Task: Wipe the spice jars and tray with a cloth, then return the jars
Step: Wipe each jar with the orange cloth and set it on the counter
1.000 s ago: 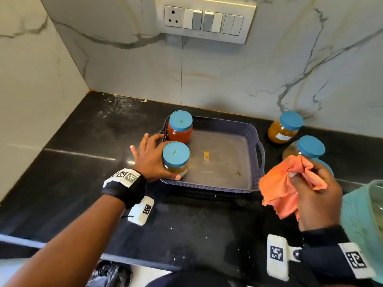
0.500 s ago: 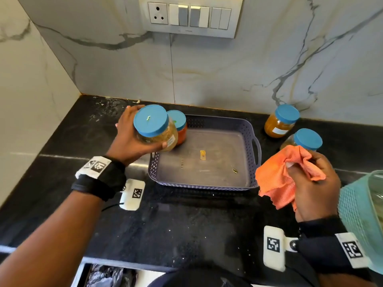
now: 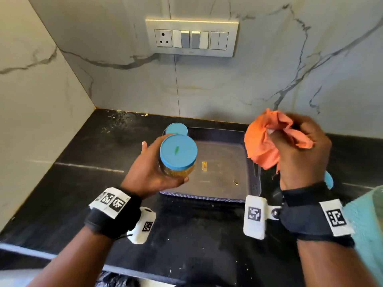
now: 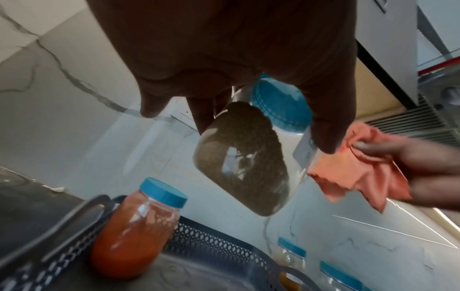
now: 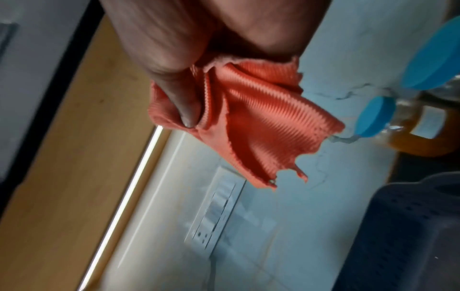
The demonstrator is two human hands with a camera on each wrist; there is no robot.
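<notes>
Two hands busy: left hand (image 3: 149, 175) fingers grip jar (image 3: 177, 156); right hand (image 3: 300, 154) fingers clutch cloth (image 3: 263, 141).

Black countertop (image 3: 62, 183); marble-veined wall (image 3: 269, 79) with switch panel (image 3: 191, 38); teal mesh object (image 3: 366, 235) at right edge.

Blue-lidded jar (image 3: 177, 157) held above grey tray (image 3: 219, 183); red-filled jar (image 4: 134, 234) in tray corner; orange cloth (image 3: 267, 141) bunched.

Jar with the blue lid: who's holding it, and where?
The left hand grips the jar around its glass body, below the lid. The right hand bunches the orange cloth.
</notes>
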